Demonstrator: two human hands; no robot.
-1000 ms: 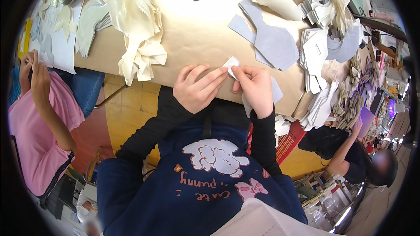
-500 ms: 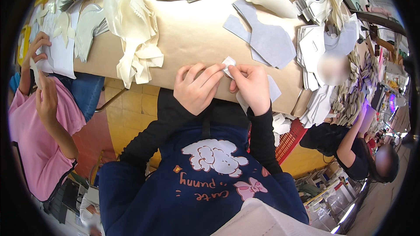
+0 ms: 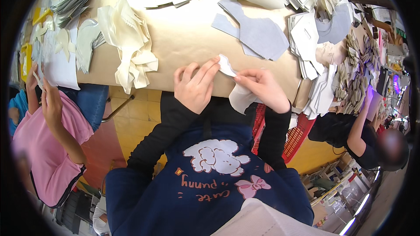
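Observation:
Between my hands, at the table's near edge, stretches a narrow white curved cut piece. My left hand is closed with its fingertips at the piece's upper end. At the lower end, the thumb and forefinger of my right hand pinch it. A wider white cut sheet hangs below my right hand, over the table edge. Whether it joins the narrow piece is hidden by my fingers. Beyond my right hand lie overlapping grey-blue cut pieces on the brown-covered table.
Cream cut pieces lie heaped at the left, near a grey stack. White stacks line the right side. A red basket stands below the table edge. Co-workers sit on both sides, one in a pink shirt.
My right hand has moved right and slightly nearer, away from my left hand. More of the white piece now shows between them, and the wider sheet hangs more in view. The view has shifted slightly.

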